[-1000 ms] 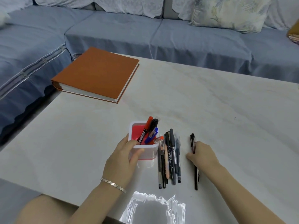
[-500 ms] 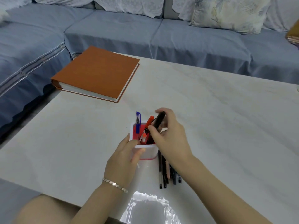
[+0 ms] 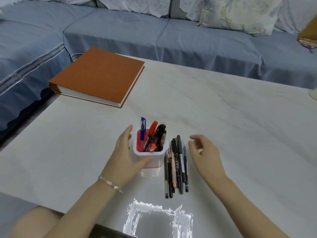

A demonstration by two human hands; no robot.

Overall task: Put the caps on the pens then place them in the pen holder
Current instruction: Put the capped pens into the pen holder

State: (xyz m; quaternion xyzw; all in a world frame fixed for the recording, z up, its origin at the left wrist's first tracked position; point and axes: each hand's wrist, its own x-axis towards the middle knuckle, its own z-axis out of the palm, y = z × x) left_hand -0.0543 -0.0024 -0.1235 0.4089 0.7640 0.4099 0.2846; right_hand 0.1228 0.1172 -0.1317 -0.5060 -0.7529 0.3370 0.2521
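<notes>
**Left grip on holder, right grip empty by the loose pens**

Left grip (image 3: 125,157) cups the pen holder (image 3: 158,160): thumb across its near wall, fingers up the left wall. The fingertips are blurred, so I can't confirm they touch. Right grip (image 3: 204,152) holds nothing. Its fingers are loosely curled and half open, and it sits just right of the far ends of the loose pens (image 3: 176,167), not touching them. It is motion-blurred too.

Location: the holder stands upright toward the near edge of the bench (image 3: 223,117), roughly mid-width. Inside it, a blue pen (image 3: 142,130), a red marker (image 3: 152,129) and a black marker (image 3: 160,134) all lean to the far side. The loose pens lie in a tight parallel bunch just right of the holder, running from the far side toward the near edge. Can't tell at this size which of them have caps on.

Risks, my read:
- An uncapped pen could go in unnoticed, since the bunch is too dense to check at a glance. Best to pull pens one at a time.
- A sideways reach into the bunch could roll its neighbours toward the near edge.
- The holder looks light and its contents lean one way. Dropping a pen in hard with the left grip loose could tip it.
- The leaning markers crowd the opening, so a new pen could snag on them.

The orange book (image 3: 97,76) at the far left corner is out of the way.
</notes>
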